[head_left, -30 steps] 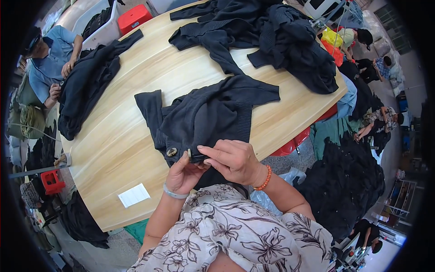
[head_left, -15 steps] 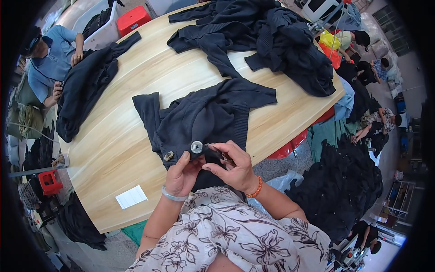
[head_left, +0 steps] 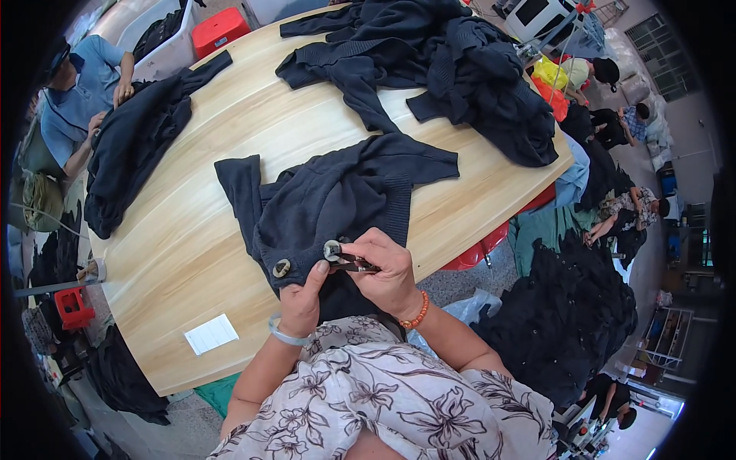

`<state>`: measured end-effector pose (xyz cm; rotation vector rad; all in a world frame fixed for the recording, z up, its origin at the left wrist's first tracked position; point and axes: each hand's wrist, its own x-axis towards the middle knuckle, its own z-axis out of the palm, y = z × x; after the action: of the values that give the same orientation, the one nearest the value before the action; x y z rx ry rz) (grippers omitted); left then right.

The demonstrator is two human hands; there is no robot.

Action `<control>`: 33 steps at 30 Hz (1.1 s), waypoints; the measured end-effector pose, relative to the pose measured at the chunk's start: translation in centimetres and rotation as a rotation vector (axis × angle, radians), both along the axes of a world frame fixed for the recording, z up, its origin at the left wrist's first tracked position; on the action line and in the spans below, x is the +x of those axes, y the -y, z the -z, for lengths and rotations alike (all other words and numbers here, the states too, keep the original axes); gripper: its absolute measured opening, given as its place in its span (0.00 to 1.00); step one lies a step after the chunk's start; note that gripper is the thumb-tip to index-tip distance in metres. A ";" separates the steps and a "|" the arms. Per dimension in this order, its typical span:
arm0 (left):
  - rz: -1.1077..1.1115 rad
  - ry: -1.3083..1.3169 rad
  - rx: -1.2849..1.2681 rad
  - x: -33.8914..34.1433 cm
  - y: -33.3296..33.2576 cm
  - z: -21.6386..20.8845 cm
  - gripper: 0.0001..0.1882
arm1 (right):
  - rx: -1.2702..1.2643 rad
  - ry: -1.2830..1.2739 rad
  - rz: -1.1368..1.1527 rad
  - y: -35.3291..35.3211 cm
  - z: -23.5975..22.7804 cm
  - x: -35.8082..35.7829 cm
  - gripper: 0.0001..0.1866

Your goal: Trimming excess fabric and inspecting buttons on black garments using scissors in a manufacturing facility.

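A dark navy knit cardigan (head_left: 330, 195) lies spread on the table in front of me, its ribbed hem to the right. My left hand (head_left: 302, 297) is closed, pinching the cardigan's front edge between thumb and fingers. Just above that thumb stands a shiny grey button (head_left: 332, 250), tilted up from the cloth. A second button (head_left: 282, 267), mottled, sits to its left. In my right hand (head_left: 385, 270) are small dark thread snips (head_left: 357, 265), their tips beside and under the grey button. The right fingertips touch or nearly touch this button; the exact contact is hidden.
More navy knitwear (head_left: 491, 92) is heaped at the table's far right. Across the far left, a person (head_left: 84, 107) handles another dark garment (head_left: 142, 146). A white paper slip (head_left: 211, 334) lies near the table's left front. Dark garments (head_left: 560, 314) pile up right of the table.
The right hand has brought the snips leftward to the grey button, which now tilts. The snips' blades show more plainly. My left hand keeps its pinch; the whole view has shifted slightly.
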<state>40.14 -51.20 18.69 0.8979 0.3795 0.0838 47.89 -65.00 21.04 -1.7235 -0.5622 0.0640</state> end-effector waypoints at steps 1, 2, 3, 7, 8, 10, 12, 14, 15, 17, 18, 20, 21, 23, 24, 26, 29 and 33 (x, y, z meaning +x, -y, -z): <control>-0.028 -0.009 0.046 -0.1 -0.1 0.4 0.13 | -0.035 0.074 0.015 -0.1 0.1 0.0 0.17; -0.057 -0.018 0.093 -0.1 -0.3 0.6 0.13 | -0.069 0.148 0.031 -0.2 0.1 0.1 0.17; -0.058 -0.019 0.093 -0.1 -0.4 0.7 0.13 | -0.069 0.148 0.029 -0.3 0.2 0.0 0.17; -0.066 -0.006 -0.073 0.1 -1.2 0.2 0.11 | -0.070 0.158 -0.025 -0.6 0.1 -0.5 0.14; -0.069 -0.032 -0.177 0.2 -1.4 0.1 0.10 | -0.028 0.089 -0.071 -0.6 -0.1 -0.6 0.14; -0.051 -0.022 -0.184 0.1 -1.6 0.4 0.10 | -0.011 0.036 -0.104 -0.6 -0.3 -0.7 0.13; -0.034 -0.020 -0.199 -0.2 -1.7 0.7 0.09 | 0.007 -0.017 -0.140 -0.5 -0.3 -0.6 0.12; -0.048 -0.019 -0.191 0.0 -1.5 0.2 0.09 | 0.049 -0.184 -0.183 -0.3 -0.3 -0.5 0.09; -0.060 -0.015 -0.185 0.1 -1.4 -0.1 0.09 | 0.093 -0.299 -0.220 -0.1 -0.1 -0.5 0.05; -0.054 -0.014 -0.200 0.4 -1.4 -0.5 0.09 | 0.173 -0.441 -0.262 0.2 -0.1 -0.3 0.03; -0.046 -0.011 -0.215 0.4 -1.4 -0.6 0.09 | 0.253 -0.581 -0.302 0.3 -0.2 -0.2 0.02; -0.021 -0.020 -0.252 0.2 -1.7 0.1 0.10 | 0.244 -0.554 -0.276 0.2 -0.3 -0.1 0.02; 0.004 -0.027 -0.289 0.0 -1.8 0.4 0.10 | 0.234 -0.525 -0.250 0.1 -0.3 -0.1 0.03; 0.008 -0.066 -0.379 0.1 -2.1 0.3 0.10 | 0.123 -0.368 -0.196 0.4 -0.2 0.1 0.04; 0.014 -0.104 -0.469 0.1 -2.2 0.3 0.10 | 0.012 -0.208 -0.140 0.7 -0.2 0.2 0.05; 0.020 -0.108 -0.510 0.2 -2.3 0.3 0.10 | -0.032 -0.166 -0.105 0.9 -0.2 0.0 0.08; 0.022 -0.097 -0.580 0.7 -2.1 -0.1 0.10 | -0.068 -0.087 -0.006 0.4 -1.0 -0.4 0.14; -0.020 -0.068 -0.411 1.3 -0.7 -1.0 0.10 | -0.131 0.128 0.081 -1.2 -1.1 -0.3 0.20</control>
<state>41.49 -50.50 19.72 0.4922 0.4498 -0.0077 47.58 -63.85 22.13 -1.8861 -0.5922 -0.0690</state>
